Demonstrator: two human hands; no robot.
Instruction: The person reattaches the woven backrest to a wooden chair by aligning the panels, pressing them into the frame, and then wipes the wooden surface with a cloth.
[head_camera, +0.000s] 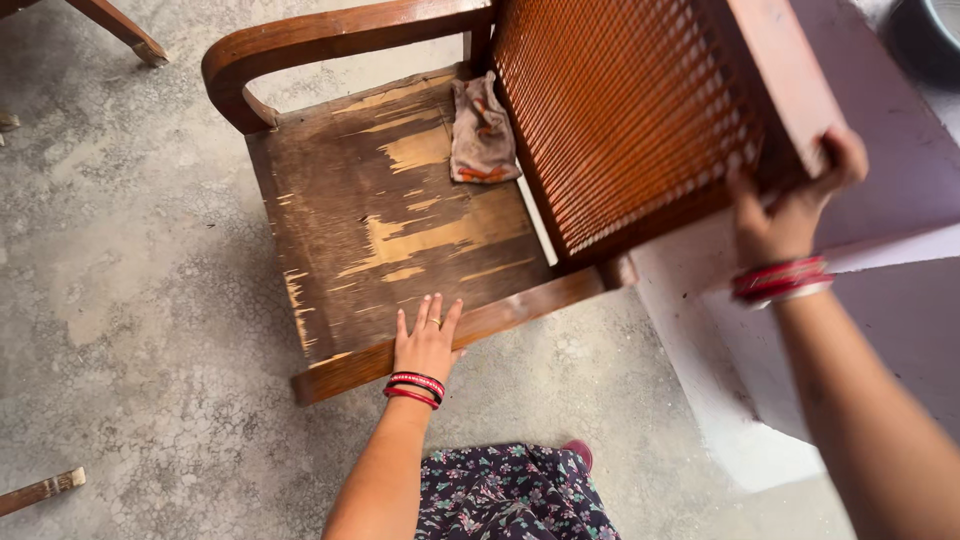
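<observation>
A worn wooden armchair (380, 210) stands on the concrete floor, its plywood seat peeling and its cane-woven backrest (620, 110) at the right. My left hand (428, 340) lies flat with fingers spread on the near armrest rail (500, 318). My right hand (795, 200) grips the top edge of the backrest. A crumpled brownish cloth (481, 130) lies on the seat against the backrest. Both wrists carry red bangles.
The far curved armrest (300, 45) arches over the seat. A purple and white step or wall (900, 200) runs along the right. Another furniture leg (125, 28) shows at top left, a wooden piece (40, 490) at bottom left, and a dark tub (930, 35) at top right.
</observation>
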